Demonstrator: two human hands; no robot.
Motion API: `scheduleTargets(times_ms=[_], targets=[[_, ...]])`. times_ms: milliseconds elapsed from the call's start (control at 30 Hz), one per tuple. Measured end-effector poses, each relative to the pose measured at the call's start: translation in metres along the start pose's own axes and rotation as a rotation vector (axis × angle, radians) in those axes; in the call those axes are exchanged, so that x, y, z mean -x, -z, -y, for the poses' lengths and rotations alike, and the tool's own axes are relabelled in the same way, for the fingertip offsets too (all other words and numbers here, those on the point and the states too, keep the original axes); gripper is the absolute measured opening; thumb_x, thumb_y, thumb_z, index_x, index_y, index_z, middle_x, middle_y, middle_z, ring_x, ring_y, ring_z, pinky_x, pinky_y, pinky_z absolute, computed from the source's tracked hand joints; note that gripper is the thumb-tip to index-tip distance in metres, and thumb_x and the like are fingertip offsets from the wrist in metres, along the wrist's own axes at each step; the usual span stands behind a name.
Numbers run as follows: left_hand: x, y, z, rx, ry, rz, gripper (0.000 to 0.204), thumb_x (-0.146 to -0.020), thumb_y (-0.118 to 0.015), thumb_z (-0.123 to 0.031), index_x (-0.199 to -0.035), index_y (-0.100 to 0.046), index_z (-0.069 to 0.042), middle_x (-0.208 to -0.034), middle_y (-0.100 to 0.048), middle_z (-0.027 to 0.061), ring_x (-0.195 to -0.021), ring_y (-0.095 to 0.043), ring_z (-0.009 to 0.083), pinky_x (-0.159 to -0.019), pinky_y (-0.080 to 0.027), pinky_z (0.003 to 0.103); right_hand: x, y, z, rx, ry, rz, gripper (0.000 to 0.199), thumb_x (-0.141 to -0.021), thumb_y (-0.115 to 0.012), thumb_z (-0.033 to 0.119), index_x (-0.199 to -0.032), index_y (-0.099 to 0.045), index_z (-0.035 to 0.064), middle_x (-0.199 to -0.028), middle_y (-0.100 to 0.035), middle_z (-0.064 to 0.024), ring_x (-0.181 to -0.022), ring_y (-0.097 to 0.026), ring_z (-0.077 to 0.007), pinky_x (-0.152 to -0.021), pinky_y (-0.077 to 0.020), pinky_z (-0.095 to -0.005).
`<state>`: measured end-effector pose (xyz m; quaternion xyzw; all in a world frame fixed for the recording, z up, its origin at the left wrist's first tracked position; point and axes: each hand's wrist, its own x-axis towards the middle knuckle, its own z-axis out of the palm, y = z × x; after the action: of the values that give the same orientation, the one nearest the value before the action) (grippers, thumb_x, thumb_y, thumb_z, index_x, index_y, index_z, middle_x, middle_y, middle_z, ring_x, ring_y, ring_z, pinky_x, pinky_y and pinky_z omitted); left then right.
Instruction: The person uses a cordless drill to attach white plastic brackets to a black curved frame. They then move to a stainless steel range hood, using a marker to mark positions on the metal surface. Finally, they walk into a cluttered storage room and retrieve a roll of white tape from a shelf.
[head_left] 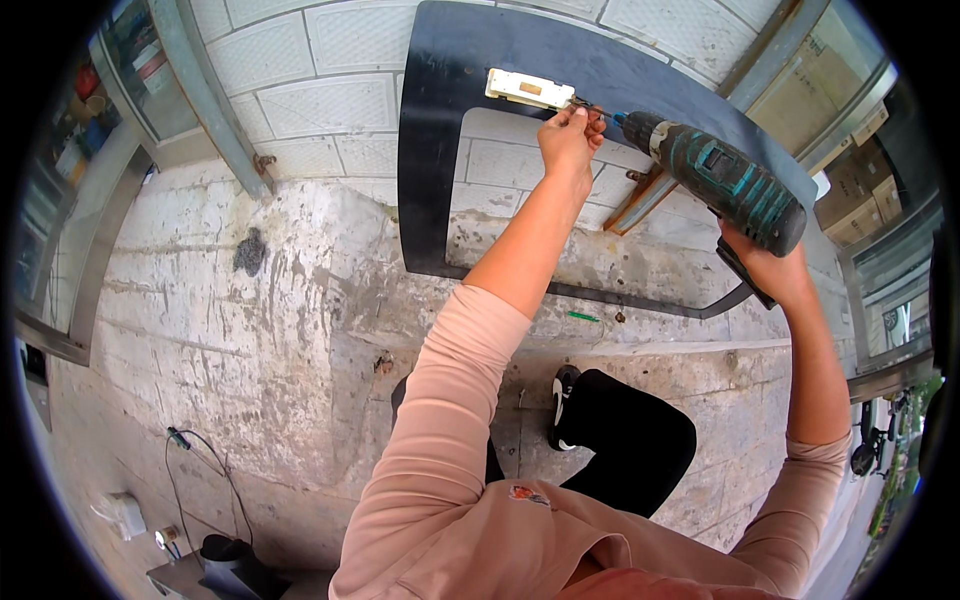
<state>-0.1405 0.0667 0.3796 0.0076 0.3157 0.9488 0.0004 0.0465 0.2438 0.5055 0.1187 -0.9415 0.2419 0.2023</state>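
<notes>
Head view: left hand (568, 135) pinches a small screw (583, 103), fingers closed, against the dark frame (430, 150) beside a white plate (528, 88); right hand (768, 268) grips the teal drill (720, 178), bit at the screw.

The small piece pinched in the left hand (570, 135) was too tiny to identify, and the right hand (770, 268) hid the drill's grip (748, 274)

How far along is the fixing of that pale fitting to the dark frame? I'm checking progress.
Done: the pale fitting already sits on the dark frame. In hand: the left hand pinches a screw at its end; the right hand aims the drill. Left: driving it in.
</notes>
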Motion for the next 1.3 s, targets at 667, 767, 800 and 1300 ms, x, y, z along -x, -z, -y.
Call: scheduleTargets(times_ms=[667,767,800,1300], targets=[[0.066,0.118,0.032,0.047,0.095,-0.173,0.017,-0.100,-0.035,-0.010,-0.108,-0.048,-0.001,-0.102,-0.065,0.0186,-0.076,-0.061,0.0188,-0.065,-0.051,0.029,-0.061,0.033,0.092,0.327,0.315,0.155,0.027,-0.068,-0.060,0.002,-0.095,-0.061,-0.0024,-0.085,-0.064,-0.0233,-0.079,-0.059,-0.0422,-0.075,-0.0503,-0.0407],[0.071,0.128,0.027,0.035,0.107,-0.231,0.012,-0.100,-0.037,-0.010,-0.095,-0.046,-0.005,-0.101,-0.066,0.0190,-0.075,-0.062,0.0203,-0.064,-0.051,0.030,-0.057,0.031,0.088,0.412,0.339,0.094,0.027,-0.067,-0.059,0.002,-0.093,-0.061,-0.0025,-0.085,-0.064,-0.0233,-0.079,-0.059,-0.0425,-0.075,-0.0501,-0.0412],[0.072,0.130,0.024,0.032,0.112,-0.231,0.013,-0.100,-0.038,-0.011,-0.094,-0.047,-0.005,-0.100,-0.066,0.0186,-0.074,-0.062,0.0201,-0.064,-0.051,0.030,-0.056,0.031,0.088,0.403,0.330,0.095,0.027,-0.067,-0.059,0.003,-0.093,-0.061,-0.0026,-0.084,-0.064,-0.0234,-0.080,-0.059,-0.0424,-0.075,-0.0500,-0.0412],[0.089,0.139,0.003,-0.082,0.061,-0.209,0.020,-0.093,-0.060,-0.011,-0.111,-0.062,-0.004,-0.088,-0.060,0.0014,-0.081,-0.057,0.0108,-0.067,-0.049,0.024,-0.039,0.034,0.081,0.307,0.263,0.131,0.028,-0.068,-0.063,0.004,-0.096,-0.061,-0.0008,-0.086,-0.064,-0.0217,-0.079,-0.060,-0.0392,-0.075,-0.0500,-0.0386]])
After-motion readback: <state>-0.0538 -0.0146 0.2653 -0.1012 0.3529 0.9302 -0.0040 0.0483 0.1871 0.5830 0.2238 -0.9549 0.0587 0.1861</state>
